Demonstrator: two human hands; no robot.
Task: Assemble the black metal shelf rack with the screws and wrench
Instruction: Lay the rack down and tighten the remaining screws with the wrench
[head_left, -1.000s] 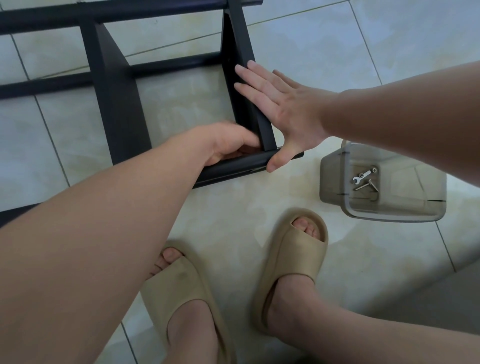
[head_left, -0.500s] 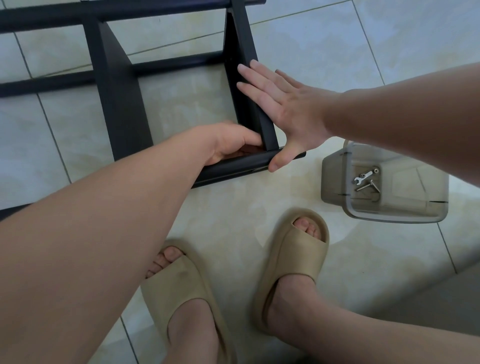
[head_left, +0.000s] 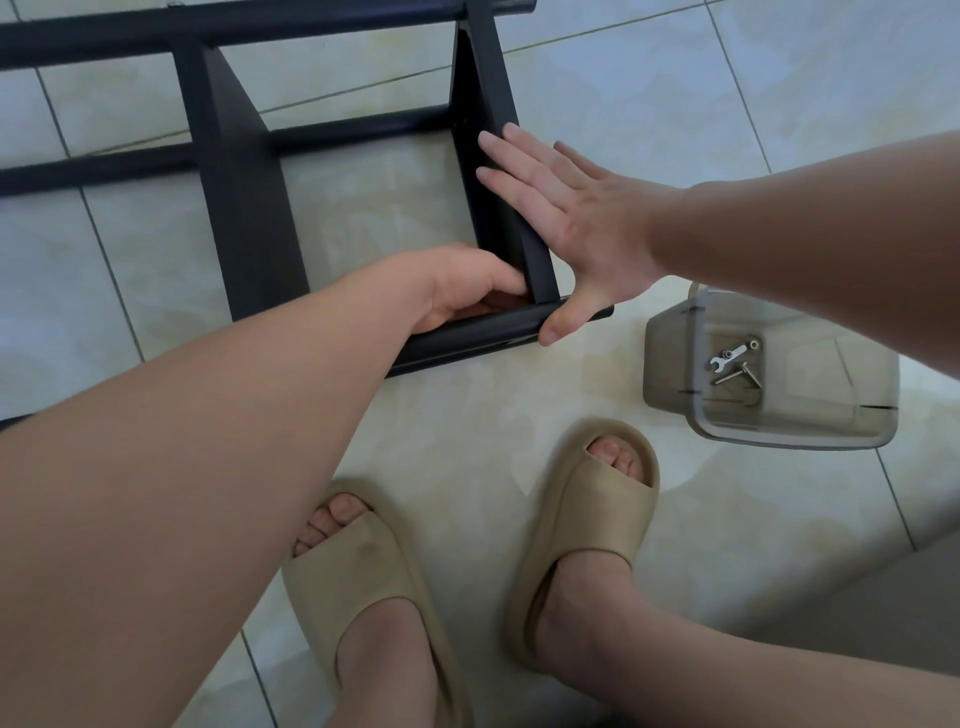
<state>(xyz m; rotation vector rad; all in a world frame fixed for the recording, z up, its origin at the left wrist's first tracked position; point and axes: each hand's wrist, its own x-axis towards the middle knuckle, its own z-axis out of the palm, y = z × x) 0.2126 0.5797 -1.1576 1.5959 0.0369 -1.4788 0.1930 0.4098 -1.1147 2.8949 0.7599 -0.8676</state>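
Note:
The black metal rack (head_left: 244, 218) lies on the tiled floor, its bars and upright panels forming a frame. My right hand (head_left: 566, 223) presses flat with spread fingers against the outer face of the right panel (head_left: 488, 88), thumb on the near tube (head_left: 483, 332). My left hand (head_left: 462, 288) is curled inside the corner where that panel meets the tube; what its fingers pinch is hidden. A small silver wrench (head_left: 732, 354) and two screws (head_left: 740, 375) lie in a clear container.
The clear smoky plastic container (head_left: 670, 358) stands on the floor right of the rack's corner. My two feet in tan slides (head_left: 587, 519) are below the rack. Pale floor tiles (head_left: 649, 93) surround everything.
Almost nothing has moved; both hands keep their places at the rack's near right corner, with only a slight shift of the view.

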